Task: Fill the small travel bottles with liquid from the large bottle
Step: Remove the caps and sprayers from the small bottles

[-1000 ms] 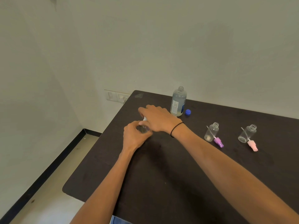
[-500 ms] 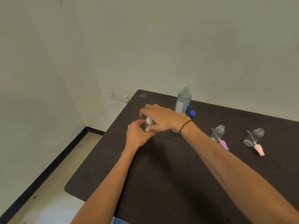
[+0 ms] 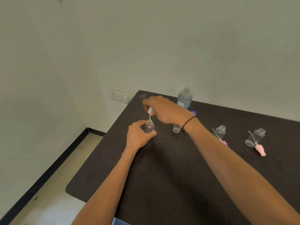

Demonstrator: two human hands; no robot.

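Note:
My left hand (image 3: 139, 135) grips a small clear travel bottle (image 3: 149, 126) standing on the dark table (image 3: 170, 184). Just above its open neck my right hand (image 3: 164, 109) pinches a white spray cap (image 3: 150, 110) whose thin tube still reaches down into the neck. The large clear bottle (image 3: 184, 101) stands uncapped behind my right wrist, its blue cap (image 3: 194, 113) beside it. To the right stand two more open small bottles (image 3: 220, 132) (image 3: 255, 137), with a purple spray cap (image 3: 225, 142) and a pink spray cap (image 3: 260, 151) lying by them.
Another small clear bottle (image 3: 176, 129) stands just left of my right wrist. The table's left edge (image 3: 100, 148) drops to a floor with a black skirting. A wall switch plate (image 3: 121, 96) sits at the far left corner.
My right hand has lifted the white spray cap up off the bottle that my left hand holds, drawing the tube out of the neck. The view has shifted slightly.

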